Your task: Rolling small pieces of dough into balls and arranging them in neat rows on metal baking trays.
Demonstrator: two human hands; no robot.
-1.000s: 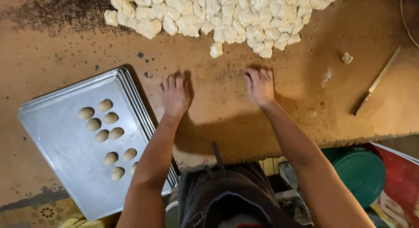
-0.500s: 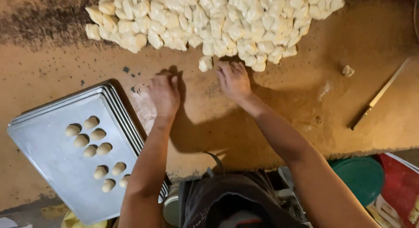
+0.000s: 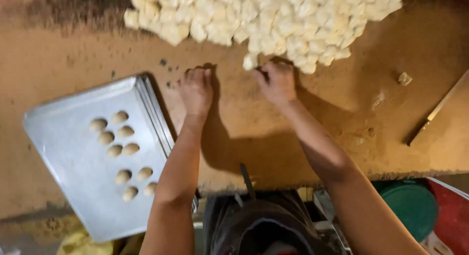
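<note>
While both forearms stretched forward, the left hand (image 3: 196,89) lay curled, palm down, on the counter (image 3: 73,54); the right hand (image 3: 276,81) closed fingers at the dough-piece pile (image 3: 273,20).

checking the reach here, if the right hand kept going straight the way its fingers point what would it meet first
The right hand points toward the pile of dough pieces; it would likely meet the loose piece at the pile's near edge first.

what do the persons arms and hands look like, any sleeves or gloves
Both arms are bare from the elbow down: no sleeves, gloves, watch or bracelets show. The left hand and right hand are uncovered, and no rings can be made out at this sharpness. The only clothing in view is a dark garment at the torso below the table edge.
</note>
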